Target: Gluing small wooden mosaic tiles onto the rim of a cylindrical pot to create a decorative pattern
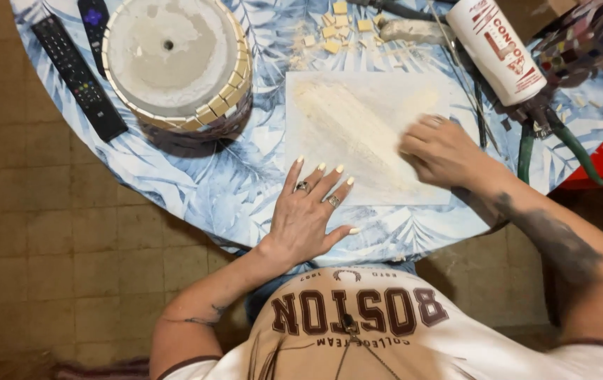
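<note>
Seen from above at a round table with a leaf-print cloth [196, 179]: the left hand [308, 211], fingers spread flat, pins the near edge of a white sheet [393, 95] at centre frame. The sheet, dusted with pale powder, looks thin, light and easily creased, best steadied by its edges. To the right, the right hand [442, 151] is curled loosely, knuckles up, pressing on the sheet; whether it pinches anything cannot be told. Farther off, an upturned pot [171, 56] edged with small tiles sits upper left beside two remote controls [76, 74]; loose tile pieces [336, 32] and a white tube [502, 49] lie at the top.
</note>
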